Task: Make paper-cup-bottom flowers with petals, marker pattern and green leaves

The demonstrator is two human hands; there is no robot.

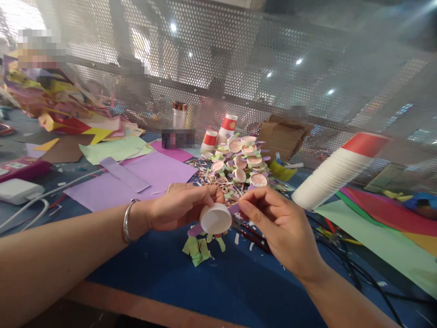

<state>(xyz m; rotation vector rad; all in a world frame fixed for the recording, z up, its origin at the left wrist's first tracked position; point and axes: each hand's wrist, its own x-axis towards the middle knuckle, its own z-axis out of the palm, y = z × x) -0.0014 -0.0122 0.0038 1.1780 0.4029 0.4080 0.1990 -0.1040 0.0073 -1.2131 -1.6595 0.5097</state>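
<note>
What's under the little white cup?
Green paper strips lie on the blue table below the white cup; the right hand pinches its purple strip. The cup hides the rest.

This side of our left hand and right hand, the blue tabletop lies bare to its near edge, the one open lane. Ahead, a heap of trimmed cups bars the way. A cup stack on its side and black cables crowd the right, purple paper lies flat on the left, and a mesh screen closes the back.
</note>
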